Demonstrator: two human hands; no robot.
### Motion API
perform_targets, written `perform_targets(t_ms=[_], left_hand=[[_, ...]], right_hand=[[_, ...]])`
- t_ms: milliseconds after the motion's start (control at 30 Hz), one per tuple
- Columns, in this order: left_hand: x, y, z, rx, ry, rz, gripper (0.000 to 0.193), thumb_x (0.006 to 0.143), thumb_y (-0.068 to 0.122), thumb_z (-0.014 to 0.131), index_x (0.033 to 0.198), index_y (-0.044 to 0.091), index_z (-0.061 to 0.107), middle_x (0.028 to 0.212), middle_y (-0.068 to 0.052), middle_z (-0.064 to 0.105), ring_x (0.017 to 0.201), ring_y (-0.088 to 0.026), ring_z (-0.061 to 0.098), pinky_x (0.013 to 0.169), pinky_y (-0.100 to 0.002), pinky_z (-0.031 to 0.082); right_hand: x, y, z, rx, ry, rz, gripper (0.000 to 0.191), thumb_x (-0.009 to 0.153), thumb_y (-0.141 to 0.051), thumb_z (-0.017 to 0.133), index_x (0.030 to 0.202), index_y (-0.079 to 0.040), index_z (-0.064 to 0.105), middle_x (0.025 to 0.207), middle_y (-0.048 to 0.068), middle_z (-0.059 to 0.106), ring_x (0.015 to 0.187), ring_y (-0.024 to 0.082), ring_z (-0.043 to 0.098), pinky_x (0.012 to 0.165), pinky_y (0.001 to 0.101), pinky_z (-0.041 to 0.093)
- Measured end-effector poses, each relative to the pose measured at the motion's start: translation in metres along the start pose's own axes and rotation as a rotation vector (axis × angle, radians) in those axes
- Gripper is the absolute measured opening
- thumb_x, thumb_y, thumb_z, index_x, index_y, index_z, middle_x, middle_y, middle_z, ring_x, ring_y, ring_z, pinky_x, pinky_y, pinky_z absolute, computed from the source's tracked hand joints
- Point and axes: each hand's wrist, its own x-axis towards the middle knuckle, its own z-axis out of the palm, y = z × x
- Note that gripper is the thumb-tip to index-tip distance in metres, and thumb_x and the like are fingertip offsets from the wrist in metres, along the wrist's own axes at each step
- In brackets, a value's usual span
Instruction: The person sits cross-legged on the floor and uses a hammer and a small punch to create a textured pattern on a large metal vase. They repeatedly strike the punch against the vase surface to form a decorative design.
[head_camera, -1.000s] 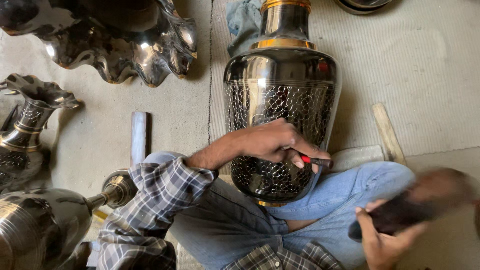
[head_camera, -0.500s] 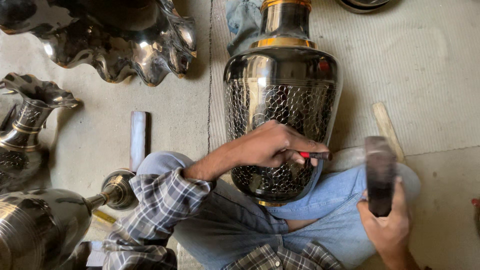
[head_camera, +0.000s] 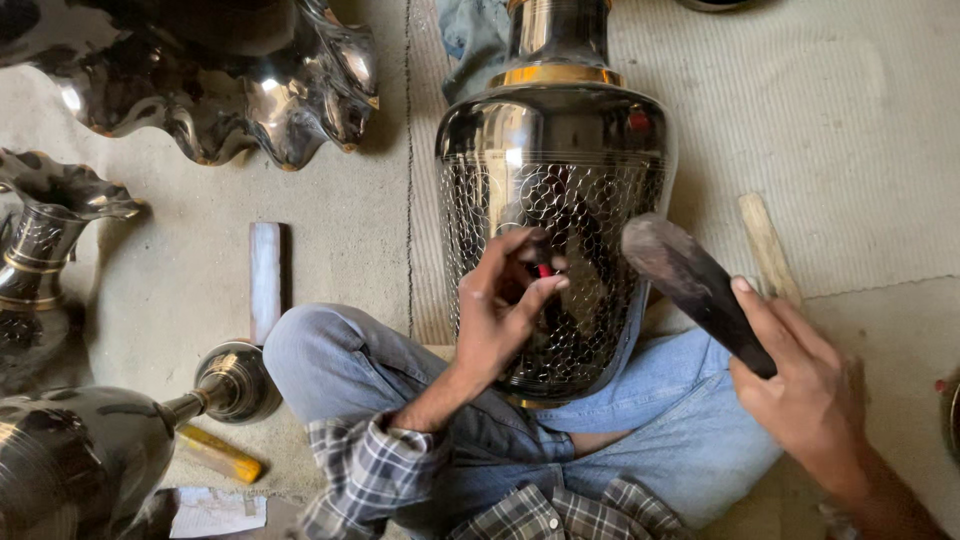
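Large dark metal vase (head_camera: 556, 200) lying across a lap in blue jeans (head_camera: 660, 440), scale pattern cut into its belly. Left hand (head_camera: 500, 310) pinching a small red-tipped tool (head_camera: 544, 270) against the pattern. Right hand (head_camera: 800, 385) gripping a dark wooden mallet (head_camera: 690, 280) just right of the vase. Wavy-rimmed metal bowl (head_camera: 250, 80) far left on the floor.

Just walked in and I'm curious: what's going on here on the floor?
A person sits cross-legged with a large dark metal vase lying across their lap. The left hand holds a small red-tipped tool against the vase's scale-patterned side, while the right hand holds a dark mallet raised beside it. More polished metalware lies around: a wavy-rimmed bowl, another vase, plus a wooden stick on the mat.
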Motion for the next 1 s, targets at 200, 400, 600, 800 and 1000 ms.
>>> perform_targets(t_ms=[200, 400, 600, 800, 1000], left_hand=[[-0.011, -0.017, 0.011, -0.042, 0.15, 0.204, 0.042, 0.097, -0.002, 0.074, 0.134, 0.002, 0.055, 0.112, -0.013, 0.077, 0.09, -0.014, 0.077, 0.078, -0.026, 0.065], [-0.014, -0.016, 0.012, -0.086, 0.149, 0.202, 0.04, 0.097, 0.0, 0.074, 0.133, 0.0, 0.055, 0.104, -0.013, 0.075, 0.084, -0.014, 0.073, 0.076, -0.025, 0.061], [-0.004, -0.016, 0.006, 0.056, -0.001, 0.189, 0.038, 0.098, 0.004, 0.073, 0.135, 0.004, 0.061, 0.111, -0.012, 0.078, 0.088, -0.017, 0.077, 0.076, -0.029, 0.064], [0.01, -0.012, 0.0, 0.188, -0.153, 0.393, 0.042, 0.101, 0.015, 0.073, 0.141, 0.012, 0.061, 0.122, -0.009, 0.076, 0.102, -0.017, 0.08, 0.086, -0.03, 0.069], [0.026, -0.007, -0.007, 0.171, -0.225, 0.193, 0.051, 0.095, 0.013, 0.075, 0.142, 0.013, 0.058, 0.118, -0.006, 0.078, 0.092, -0.019, 0.08, 0.079, -0.032, 0.068]], right_hand=[[0.037, 0.001, -0.037, -0.137, -0.031, -0.188, 0.077, 0.076, -0.003, 0.077, 0.149, -0.018, 0.054, 0.096, 0.01, 0.067, 0.069, 0.025, 0.065, 0.061, 0.0386, 0.054], [0.077, -0.024, -0.075, -0.046, -0.096, -0.365, 0.09, 0.079, -0.003, 0.074, 0.157, -0.029, 0.037, 0.102, 0.013, 0.062, 0.076, 0.023, 0.064, 0.062, 0.0313, 0.055], [0.084, -0.021, -0.075, -0.346, -0.449, -0.201, 0.091, 0.079, -0.012, 0.075, 0.156, -0.038, 0.036, 0.078, 0.001, 0.057, 0.055, 0.015, 0.06, 0.051, 0.0323, 0.054], [0.06, 0.002, -0.062, -0.27, -0.517, -0.021, 0.095, 0.083, -0.014, 0.072, 0.164, -0.033, 0.027, 0.083, -0.003, 0.058, 0.062, 0.012, 0.058, 0.055, 0.0282, 0.054], [0.038, 0.005, -0.047, -0.165, -0.204, -0.145, 0.088, 0.07, -0.011, 0.074, 0.153, -0.022, 0.048, 0.098, 0.005, 0.067, 0.07, 0.019, 0.066, 0.061, 0.0318, 0.056]])
